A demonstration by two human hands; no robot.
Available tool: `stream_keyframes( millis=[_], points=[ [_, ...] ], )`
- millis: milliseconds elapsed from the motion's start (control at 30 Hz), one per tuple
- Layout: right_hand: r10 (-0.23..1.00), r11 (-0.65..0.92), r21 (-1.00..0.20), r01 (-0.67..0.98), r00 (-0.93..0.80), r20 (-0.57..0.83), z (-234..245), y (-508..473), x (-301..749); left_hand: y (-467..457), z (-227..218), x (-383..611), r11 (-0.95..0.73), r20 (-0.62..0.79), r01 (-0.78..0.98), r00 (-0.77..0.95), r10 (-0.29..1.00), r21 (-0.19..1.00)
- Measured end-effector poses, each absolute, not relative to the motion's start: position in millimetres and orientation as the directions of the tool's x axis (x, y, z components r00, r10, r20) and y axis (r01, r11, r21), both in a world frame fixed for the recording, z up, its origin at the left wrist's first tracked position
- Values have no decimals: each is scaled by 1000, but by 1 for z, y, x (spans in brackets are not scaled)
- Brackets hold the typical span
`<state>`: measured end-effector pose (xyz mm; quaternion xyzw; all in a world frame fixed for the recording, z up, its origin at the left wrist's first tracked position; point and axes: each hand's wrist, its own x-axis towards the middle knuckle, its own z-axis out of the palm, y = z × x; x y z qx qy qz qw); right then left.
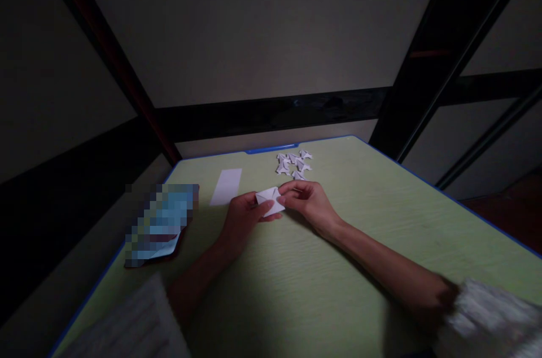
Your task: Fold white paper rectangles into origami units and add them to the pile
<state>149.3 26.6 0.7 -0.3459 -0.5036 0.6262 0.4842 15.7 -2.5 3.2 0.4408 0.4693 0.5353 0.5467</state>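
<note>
Both of my hands meet over the middle of the green table (381,222) on a small piece of folded white paper (268,199). My left hand (242,217) grips the paper's near left side with thumb and fingers closed on it. My right hand (309,200) pinches its right corner between thumb and fingertips. The paper is held just above the tabletop and shows a folded flap.
Several small folded white paper pieces (293,164) lie in a cluster near the table's far edge. A flat white paper strip (226,186) lies left of the hands. A blurred blue item (163,221) rests at the left edge. Dark frame posts rise behind the table.
</note>
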Motion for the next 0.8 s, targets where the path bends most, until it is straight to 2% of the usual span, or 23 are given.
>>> stream_keyframes(
  millis=[133,333,567,800],
  points=[
    [947,1,-977,-214,-313,70,3,26,150,-2,0,15,43,-34,-164,54,998,986],
    [911,185,-964,-192,-334,241,3,27,152,-1,-3,14,84,-71,-139,93,993,987],
    [878,215,-964,-155,-401,260,3,30,156,-4,1,15,102,-82,-258,86,993,961],
    [833,284,-954,-92,-469,293,1,34,161,-3,1,15,103,-74,-284,114,991,953]
  ],
)
